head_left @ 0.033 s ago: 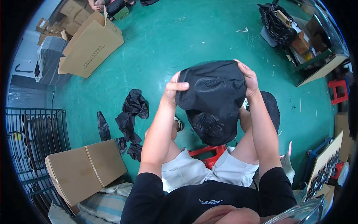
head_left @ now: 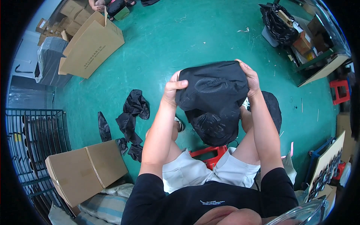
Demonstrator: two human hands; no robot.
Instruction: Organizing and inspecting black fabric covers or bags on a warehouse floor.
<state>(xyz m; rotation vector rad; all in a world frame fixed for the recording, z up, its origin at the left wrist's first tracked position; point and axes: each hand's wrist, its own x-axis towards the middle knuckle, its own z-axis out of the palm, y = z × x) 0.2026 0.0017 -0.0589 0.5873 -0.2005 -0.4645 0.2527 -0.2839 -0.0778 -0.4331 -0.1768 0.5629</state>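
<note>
A black fabric cover [head_left: 212, 80], baggy and creased with a raised oval on its face, is held up in front of my knees. My left hand [head_left: 174, 88] grips its left edge, thumb on the near face and the other fingers hidden behind. At its upper right corner my right hand [head_left: 250, 77] is closed on the edge, fingers partly out of sight. The lower part of the cover sags in wrinkled folds between my legs. Beside my right knee is another black fabric piece [head_left: 272, 110], partly hidden by my arm.
Crumpled black pieces [head_left: 129, 120] lie on the green floor to the left. A closed cardboard box [head_left: 86, 170] rests near a metal rack [head_left: 41, 138]. Beneath me is a red stool [head_left: 212, 153]. Farther off are a large open carton [head_left: 95, 48], a black bag [head_left: 279, 24] and another person [head_left: 99, 4].
My left hand and the cover's left edge have shifted very slightly left and up. Both hands keep their grip.
</note>
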